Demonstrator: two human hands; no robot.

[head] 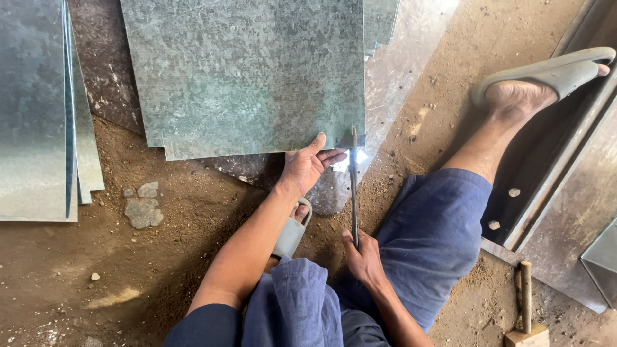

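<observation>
I am looking down from the head camera at a dirt floor, where a galvanised steel sheet (247, 74) is lying flat ahead of me. My left hand (307, 166) is resting at the sheet's near edge, close to its right corner, with the fingers spread flat and the thumb reaching up onto the metal; it is pressing rather than gripping, closed around nothing. My right hand (365, 258) is sitting lower, near my knee, with the fingers wrapped tight around the bottom end of a thin metal rod (353, 186). The rod is running almost straight up the picture from that fist, and its far tip is sitting at the sheet's near right corner, just beside my left fingertips. Whether the tip is touching the sheet I cannot tell.

I am squatting in blue shorts (424, 244), and a grey sandal (292, 232) is showing beneath my left forearm. My other leg is stretching out to the right, its foot in a second grey sandal (556, 72) resting against a long metal channel (565, 160). More galvanised sheets (35, 109) are stacked on the left, well apart from my hands. A wooden mallet (526, 308) is lying at the lower right, and a broken flat stone (144, 207) is sitting in the dirt to my left.
</observation>
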